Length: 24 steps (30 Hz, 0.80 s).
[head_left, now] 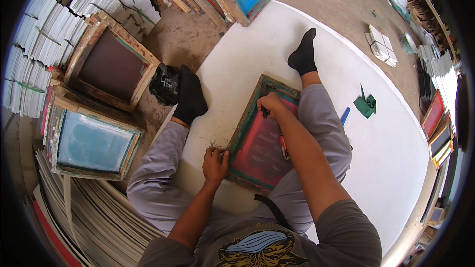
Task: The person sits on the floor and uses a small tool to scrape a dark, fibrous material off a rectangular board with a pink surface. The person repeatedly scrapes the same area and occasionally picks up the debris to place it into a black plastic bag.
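Note:
A wooden screen printing frame with pink-red mesh and a dark green border lies tilted between my legs, on a white board. Over its upper part, my right hand is closed round a small dark object, mostly hidden by the fingers. My left hand bends its fingers at the frame's left rail, thumb against the wood. Thin dark shreds lie on the board beside these fingers. A red-and-grey tool, perhaps a cutter, rests on the mesh under my right forearm.
To the left, several other screen frames lean beside stacked white sheets and a black plastic bag. A blue strip and green scrap lie right of my leg. A tied bundle sits on the floor beyond.

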Tool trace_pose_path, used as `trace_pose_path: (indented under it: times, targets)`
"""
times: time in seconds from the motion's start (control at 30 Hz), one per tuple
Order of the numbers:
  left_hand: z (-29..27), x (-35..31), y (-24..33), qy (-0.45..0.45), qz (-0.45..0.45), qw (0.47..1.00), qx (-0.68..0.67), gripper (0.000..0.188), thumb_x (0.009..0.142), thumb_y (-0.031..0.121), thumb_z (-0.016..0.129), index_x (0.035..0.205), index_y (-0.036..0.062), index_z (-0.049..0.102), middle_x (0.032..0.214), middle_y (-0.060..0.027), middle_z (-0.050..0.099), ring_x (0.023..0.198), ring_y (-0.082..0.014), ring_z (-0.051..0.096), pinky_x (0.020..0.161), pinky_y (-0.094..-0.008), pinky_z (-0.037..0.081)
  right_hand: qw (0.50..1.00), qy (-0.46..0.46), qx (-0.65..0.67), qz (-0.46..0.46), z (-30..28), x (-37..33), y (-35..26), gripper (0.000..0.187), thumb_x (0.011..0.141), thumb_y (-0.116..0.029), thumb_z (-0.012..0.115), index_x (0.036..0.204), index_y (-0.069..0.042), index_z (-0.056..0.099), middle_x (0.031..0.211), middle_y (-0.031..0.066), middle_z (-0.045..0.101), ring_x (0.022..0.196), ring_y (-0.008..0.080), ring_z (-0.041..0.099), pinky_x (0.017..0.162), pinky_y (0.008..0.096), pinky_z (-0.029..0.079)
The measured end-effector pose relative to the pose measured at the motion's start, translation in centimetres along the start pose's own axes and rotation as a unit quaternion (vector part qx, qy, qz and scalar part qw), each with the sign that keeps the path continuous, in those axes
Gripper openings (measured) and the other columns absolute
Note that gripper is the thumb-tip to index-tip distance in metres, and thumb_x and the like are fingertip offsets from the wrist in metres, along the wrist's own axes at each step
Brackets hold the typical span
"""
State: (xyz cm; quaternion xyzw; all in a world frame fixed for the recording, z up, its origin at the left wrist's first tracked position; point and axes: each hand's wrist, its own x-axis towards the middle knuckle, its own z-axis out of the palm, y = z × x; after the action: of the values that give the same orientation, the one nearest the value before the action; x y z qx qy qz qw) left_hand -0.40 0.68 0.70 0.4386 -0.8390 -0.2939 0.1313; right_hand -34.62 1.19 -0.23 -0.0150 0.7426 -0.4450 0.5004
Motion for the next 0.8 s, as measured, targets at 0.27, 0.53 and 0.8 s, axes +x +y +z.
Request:
trace_pose_path:
  times: [0.27, 0.53, 0.8]
  targets:
    - [0.1, 0.1, -0.4, 0.017, 0.003, 0.999, -0.027, 0.029, 0.096, 0.034, 0.069, 0.105, 0.0064, 0.074, 0.111, -0.0149, 0.065, 0.106, -0.0348, 0.064, 0.089, -0.0437, 0.052, 0.95, 0.158, -0.211, -0.17, 1.1, -0.8, 2.0, 0.023, 0.079, -0.002, 0.058, 0.1, 0.009, 0.063, 0.069, 0.0197, 0.067, 0.049, 0.0296, 0.065, 0.045, 0.0423, 0.052]
    - [-0.4, 2.9, -1.1, -0.051, -0.179, 0.91, -0.372, 0.042, 0.104, 0.036, 0.06, 0.118, -0.0021, 0.071, 0.095, -0.0089, 0.075, 0.067, -0.0128, 0.057, 0.062, -0.027, 0.046, 0.942, -0.219, -0.229, -0.107, 6.7, -10.0, 4.0, 0.027, 0.091, -0.017, 0.069, 0.105, 0.006, 0.064, 0.069, 0.0134, 0.067, 0.052, 0.0209, 0.066, 0.044, 0.0366, 0.051]
    - [-2.6, 4.0, -1.2, -0.111, -0.351, 0.764, -0.531, 0.029, 0.103, 0.03, 0.059, 0.103, 0.0036, 0.07, 0.093, -0.0063, 0.072, 0.057, -0.0085, 0.044, 0.051, -0.0261, 0.033, 0.841, -0.322, -0.422, -0.103, 10.8, -13.3, 5.8, 0.033, 0.098, -0.031, 0.065, 0.096, 0.002, 0.068, 0.073, 0.0107, 0.07, 0.057, 0.0185, 0.068, 0.05, 0.0365, 0.054]
